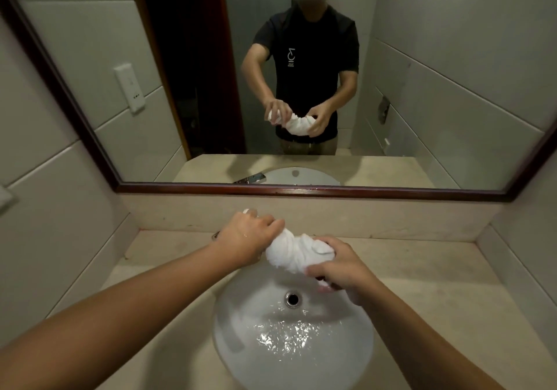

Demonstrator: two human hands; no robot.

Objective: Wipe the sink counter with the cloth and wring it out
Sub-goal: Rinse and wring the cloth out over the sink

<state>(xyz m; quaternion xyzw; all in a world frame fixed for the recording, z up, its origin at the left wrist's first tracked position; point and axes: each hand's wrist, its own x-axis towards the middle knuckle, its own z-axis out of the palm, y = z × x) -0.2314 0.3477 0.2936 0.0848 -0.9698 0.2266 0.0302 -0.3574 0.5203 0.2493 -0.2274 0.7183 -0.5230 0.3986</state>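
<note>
Now the soft, wet cloth point(294, 249) is twisted above the sink point(241, 368), both hands, left point(247, 239) and right point(340, 269), gripping its ends with closed fingers, the best places to hold it.

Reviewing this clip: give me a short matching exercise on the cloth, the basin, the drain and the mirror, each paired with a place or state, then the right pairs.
Things:
1. cloth
2. basin
3. drain
4. mirror

Places or states:
A. on the wall behind the counter
B. twisted between both hands
C. wet, with water rippling in it
D. open hole at the basin's back

Pairs: 1-B, 2-C, 3-D, 4-A
</note>
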